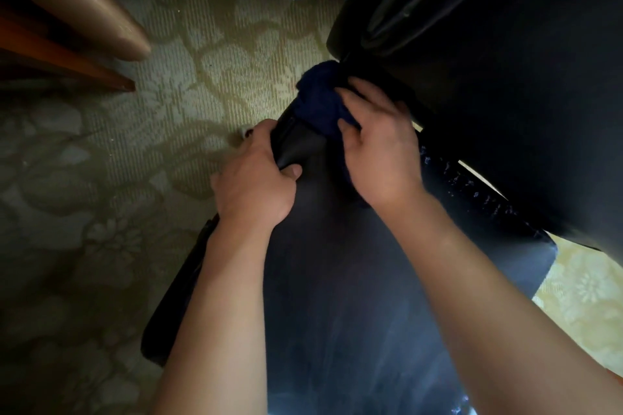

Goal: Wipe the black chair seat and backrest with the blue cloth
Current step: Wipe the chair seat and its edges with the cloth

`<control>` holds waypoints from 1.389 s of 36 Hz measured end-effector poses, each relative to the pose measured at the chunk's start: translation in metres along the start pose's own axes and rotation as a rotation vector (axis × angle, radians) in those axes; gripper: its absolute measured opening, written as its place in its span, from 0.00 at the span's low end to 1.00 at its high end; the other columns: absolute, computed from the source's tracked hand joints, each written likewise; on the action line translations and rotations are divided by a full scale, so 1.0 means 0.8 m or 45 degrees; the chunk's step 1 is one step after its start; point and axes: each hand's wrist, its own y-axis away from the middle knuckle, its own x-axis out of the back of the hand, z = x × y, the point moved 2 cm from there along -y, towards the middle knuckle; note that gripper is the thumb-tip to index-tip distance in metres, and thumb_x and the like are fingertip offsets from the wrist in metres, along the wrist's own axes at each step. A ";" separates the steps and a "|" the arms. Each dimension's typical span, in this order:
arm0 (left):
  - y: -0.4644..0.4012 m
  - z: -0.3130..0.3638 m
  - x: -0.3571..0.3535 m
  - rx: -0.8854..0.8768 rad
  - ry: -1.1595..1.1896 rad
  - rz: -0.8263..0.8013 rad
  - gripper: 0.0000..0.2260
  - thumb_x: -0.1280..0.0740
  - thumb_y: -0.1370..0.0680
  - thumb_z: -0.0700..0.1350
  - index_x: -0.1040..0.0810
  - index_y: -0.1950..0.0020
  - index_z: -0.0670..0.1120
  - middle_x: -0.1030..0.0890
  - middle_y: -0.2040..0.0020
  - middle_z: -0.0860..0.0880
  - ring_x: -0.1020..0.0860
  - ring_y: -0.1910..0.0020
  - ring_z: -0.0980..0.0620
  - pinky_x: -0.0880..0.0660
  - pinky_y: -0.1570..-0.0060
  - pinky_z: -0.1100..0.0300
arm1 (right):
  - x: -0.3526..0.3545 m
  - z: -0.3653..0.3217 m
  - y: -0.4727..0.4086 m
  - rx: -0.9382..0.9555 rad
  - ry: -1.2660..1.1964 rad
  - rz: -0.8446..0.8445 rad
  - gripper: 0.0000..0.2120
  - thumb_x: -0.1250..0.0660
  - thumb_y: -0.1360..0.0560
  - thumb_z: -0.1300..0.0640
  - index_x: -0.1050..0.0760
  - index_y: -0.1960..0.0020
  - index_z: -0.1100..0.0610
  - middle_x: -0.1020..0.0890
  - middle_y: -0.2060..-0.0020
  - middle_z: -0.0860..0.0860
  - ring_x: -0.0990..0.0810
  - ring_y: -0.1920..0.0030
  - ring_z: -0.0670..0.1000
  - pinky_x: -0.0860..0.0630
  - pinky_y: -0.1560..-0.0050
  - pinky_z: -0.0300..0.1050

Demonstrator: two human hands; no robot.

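Smooth matt black chair seat [337,280], soft blue cloth [320,94], woven carpet [135,145]

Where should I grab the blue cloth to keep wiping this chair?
Grip the bunched middle of the blue cloth, coming from above with the right hand. It is wadded on the far corner of the black seat, so pressing fingers down probably holds it best.

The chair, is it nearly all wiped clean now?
Hard to say what is finished: the black seat shows no clear wiped marks. Right now the right hand presses the blue cloth into the far corner of the seat, where it meets the backrest, while the left hand grips the seat's edge. The backrest looks untouched, and pale specks along the gap beside it probably need wiping too.
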 end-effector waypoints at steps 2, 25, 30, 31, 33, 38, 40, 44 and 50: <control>-0.001 0.001 -0.002 0.009 -0.039 0.013 0.27 0.31 0.22 0.52 0.39 0.27 0.63 0.23 0.33 0.55 0.22 0.39 0.44 0.28 0.37 0.38 | 0.009 0.014 0.006 -0.015 0.014 -0.011 0.20 0.33 0.23 0.65 0.23 0.32 0.57 0.23 0.30 0.53 0.22 0.35 0.58 0.31 0.29 0.50; 0.019 0.019 -0.012 -0.253 -0.302 0.220 0.33 0.31 0.21 0.48 0.43 0.20 0.58 0.39 0.21 0.48 0.39 0.25 0.43 0.35 0.29 0.39 | 0.018 -0.001 0.028 -0.011 -0.085 0.073 0.21 0.35 0.22 0.62 0.25 0.30 0.53 0.24 0.30 0.48 0.24 0.37 0.60 0.27 0.35 0.48; 0.024 0.018 -0.020 -0.250 -0.382 0.175 0.37 0.30 0.23 0.57 0.45 0.19 0.60 0.43 0.19 0.51 0.41 0.23 0.44 0.36 0.30 0.40 | 0.008 0.003 0.012 -0.054 -0.047 -0.003 0.22 0.35 0.23 0.62 0.24 0.30 0.51 0.26 0.28 0.48 0.24 0.35 0.58 0.26 0.34 0.55; 0.024 0.018 -0.022 -0.243 -0.390 0.194 0.37 0.29 0.23 0.56 0.45 0.19 0.61 0.43 0.19 0.51 0.41 0.23 0.44 0.36 0.31 0.40 | 0.008 0.005 0.012 -0.053 -0.063 0.003 0.22 0.34 0.24 0.63 0.24 0.31 0.53 0.25 0.29 0.49 0.24 0.35 0.57 0.27 0.33 0.56; 0.024 0.018 -0.024 -0.230 -0.397 0.215 0.37 0.29 0.23 0.56 0.45 0.19 0.61 0.42 0.20 0.51 0.41 0.23 0.44 0.36 0.31 0.41 | 0.011 0.010 0.014 -0.069 -0.095 0.018 0.21 0.33 0.24 0.64 0.23 0.32 0.54 0.24 0.30 0.51 0.23 0.35 0.55 0.29 0.31 0.56; 0.024 0.019 -0.027 -0.205 -0.429 0.223 0.36 0.31 0.22 0.56 0.47 0.19 0.62 0.43 0.19 0.51 0.41 0.24 0.44 0.35 0.31 0.42 | 0.014 0.029 0.027 -0.147 -0.055 0.012 0.21 0.34 0.22 0.63 0.24 0.30 0.52 0.25 0.29 0.48 0.24 0.35 0.61 0.27 0.33 0.53; 0.024 0.018 -0.030 -0.196 -0.436 0.219 0.36 0.32 0.21 0.57 0.49 0.19 0.63 0.44 0.19 0.50 0.41 0.24 0.44 0.36 0.30 0.42 | 0.015 0.038 0.033 -0.171 -0.040 0.013 0.21 0.35 0.22 0.62 0.25 0.30 0.51 0.26 0.28 0.47 0.25 0.35 0.62 0.26 0.35 0.53; 0.021 0.013 -0.028 -0.158 -0.446 0.195 0.36 0.33 0.21 0.58 0.51 0.19 0.65 0.45 0.18 0.50 0.41 0.24 0.42 0.38 0.29 0.43 | 0.018 0.054 0.047 -0.237 -0.045 0.027 0.22 0.35 0.22 0.62 0.25 0.29 0.51 0.26 0.28 0.47 0.26 0.32 0.60 0.29 0.35 0.51; 0.021 0.014 -0.029 -0.151 -0.434 0.189 0.35 0.34 0.20 0.58 0.51 0.20 0.65 0.44 0.19 0.49 0.40 0.25 0.41 0.37 0.29 0.43 | 0.027 0.076 0.072 -0.351 -0.052 0.046 0.22 0.35 0.22 0.62 0.26 0.29 0.51 0.27 0.27 0.48 0.26 0.32 0.61 0.31 0.32 0.51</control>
